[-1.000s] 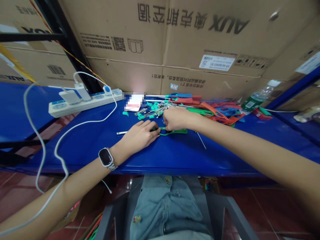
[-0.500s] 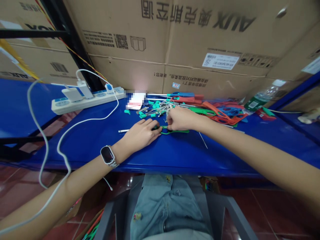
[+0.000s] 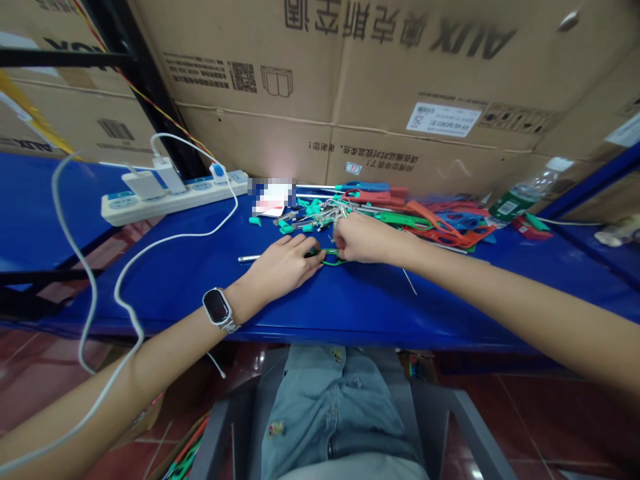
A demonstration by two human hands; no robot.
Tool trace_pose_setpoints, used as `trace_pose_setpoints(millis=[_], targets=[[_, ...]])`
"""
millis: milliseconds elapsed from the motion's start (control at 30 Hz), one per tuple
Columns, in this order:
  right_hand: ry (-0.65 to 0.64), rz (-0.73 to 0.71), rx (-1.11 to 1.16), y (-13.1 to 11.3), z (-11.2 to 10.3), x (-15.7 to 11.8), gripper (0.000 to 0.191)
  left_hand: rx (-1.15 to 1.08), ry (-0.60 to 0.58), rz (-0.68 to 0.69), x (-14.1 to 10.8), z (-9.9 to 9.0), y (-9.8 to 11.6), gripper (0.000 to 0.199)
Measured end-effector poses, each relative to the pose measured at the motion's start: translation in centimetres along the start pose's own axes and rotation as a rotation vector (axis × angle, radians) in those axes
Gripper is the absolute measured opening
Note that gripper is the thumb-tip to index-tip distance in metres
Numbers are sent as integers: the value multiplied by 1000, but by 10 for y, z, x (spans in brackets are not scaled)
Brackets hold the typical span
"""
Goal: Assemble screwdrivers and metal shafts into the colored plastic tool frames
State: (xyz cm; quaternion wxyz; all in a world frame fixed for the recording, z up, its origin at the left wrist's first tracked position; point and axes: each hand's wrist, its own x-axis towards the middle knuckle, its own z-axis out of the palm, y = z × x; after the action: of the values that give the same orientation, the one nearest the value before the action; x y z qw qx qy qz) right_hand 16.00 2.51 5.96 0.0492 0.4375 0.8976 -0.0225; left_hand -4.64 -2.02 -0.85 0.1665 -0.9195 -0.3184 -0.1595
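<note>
A green plastic handle [image 3: 331, 262] with an open loop, like that of a long-nosed gas lighter, lies on the blue table [image 3: 300, 307]. My left hand [image 3: 293, 260] is closed over its left part, holding it down against the tabletop. From under that hand a thin metal tube [image 3: 249, 259] sticks out to the left. My right hand [image 3: 357, 237] is closed in a pinch at the handle's right part; what its fingertips grip is hidden. Just behind the hands lies a heap of small metal and clear parts [image 3: 327, 210] with turquoise pieces [image 3: 313, 208].
Red, blue and green handles [image 3: 455, 227] are piled at the back right, near a green-labelled bottle [image 3: 515, 197]. A white power strip [image 3: 175, 200] with chargers and a trailing cable [image 3: 165, 243] occupies the left. Large cardboard boxes [image 3: 340, 87] stand behind the table.
My right hand has shifted very slightly along the green handle, covering more of its right end. My left hand stays in place. The view has tilted a little.
</note>
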Motion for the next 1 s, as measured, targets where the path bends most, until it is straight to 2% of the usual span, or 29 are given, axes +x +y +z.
trace_pose_setpoints(millis=[200, 400, 467, 633, 867, 1000], targets=[[15, -2, 124, 11, 4, 2, 8, 33, -7, 3, 0, 2, 0, 36], [-52, -22, -11, 1, -6, 12, 5, 57, 9, 12, 0, 2, 0, 38], [-76, -28, -43, -3, -9, 15, 11, 56, 11, 16, 0, 1, 0, 39], [-104, -11, -58, -5, -11, 17, 23, 52, 9, 17, 1, 1, 0, 39], [-179, 3, -29, -4, -14, 17, 15, 72, -13, 12, 0, 2, 0, 38], [-156, 6, -57, -4, -11, 19, 20, 59, -13, 13, -1, 2, -1, 38]])
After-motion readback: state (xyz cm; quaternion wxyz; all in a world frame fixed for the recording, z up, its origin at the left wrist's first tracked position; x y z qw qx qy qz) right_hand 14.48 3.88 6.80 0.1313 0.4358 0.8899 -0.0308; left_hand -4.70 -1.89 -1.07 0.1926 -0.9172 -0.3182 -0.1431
